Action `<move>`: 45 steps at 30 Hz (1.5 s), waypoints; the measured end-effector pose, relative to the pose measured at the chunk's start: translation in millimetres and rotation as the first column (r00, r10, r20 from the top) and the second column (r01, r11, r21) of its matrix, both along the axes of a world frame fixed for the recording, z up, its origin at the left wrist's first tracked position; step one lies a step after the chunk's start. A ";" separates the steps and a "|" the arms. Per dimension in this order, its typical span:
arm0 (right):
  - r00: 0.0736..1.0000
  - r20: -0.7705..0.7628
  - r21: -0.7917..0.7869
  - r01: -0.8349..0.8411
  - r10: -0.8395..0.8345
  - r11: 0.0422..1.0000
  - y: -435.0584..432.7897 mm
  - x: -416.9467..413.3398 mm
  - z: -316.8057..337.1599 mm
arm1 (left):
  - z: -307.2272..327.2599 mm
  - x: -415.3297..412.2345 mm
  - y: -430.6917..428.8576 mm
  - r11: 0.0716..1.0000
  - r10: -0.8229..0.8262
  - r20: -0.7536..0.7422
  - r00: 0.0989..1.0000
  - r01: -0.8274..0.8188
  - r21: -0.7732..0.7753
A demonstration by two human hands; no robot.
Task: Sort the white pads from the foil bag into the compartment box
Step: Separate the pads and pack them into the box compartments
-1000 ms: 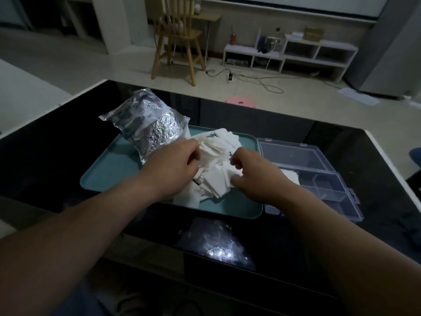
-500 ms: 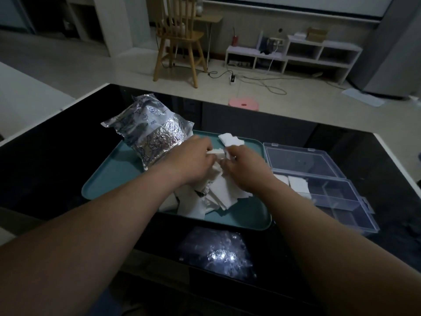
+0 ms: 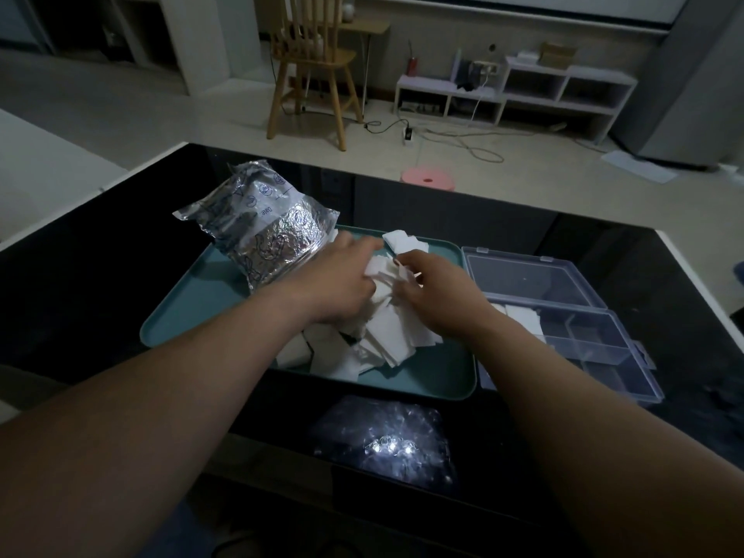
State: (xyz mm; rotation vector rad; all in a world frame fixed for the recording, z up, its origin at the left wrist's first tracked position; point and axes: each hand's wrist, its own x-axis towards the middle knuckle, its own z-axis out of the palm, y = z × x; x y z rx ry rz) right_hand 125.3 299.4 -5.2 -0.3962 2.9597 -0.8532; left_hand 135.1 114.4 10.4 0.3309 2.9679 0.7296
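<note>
Sifting white pads [image 3: 386, 336] heaped on a tray [image 3: 193, 300], the right hand [image 3: 437, 294] pinches one; whether the left hand [image 3: 342, 279] holds any is unclear.

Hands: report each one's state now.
Left hand: curled, pinching white pads.
Right hand: curled, pinching white pads.

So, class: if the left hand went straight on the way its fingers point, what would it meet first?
Probably the loose white pad lying just beyond the left hand, near the far rim of the tray. Depth is hard to judge.
</note>
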 end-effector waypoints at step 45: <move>0.972 0.216 -0.686 0.085 0.091 0.723 -4.8 26.7 42.8 | 27.6 25.8 -1.8 0.260 -0.321 0.546 0.774 -0.482 0.837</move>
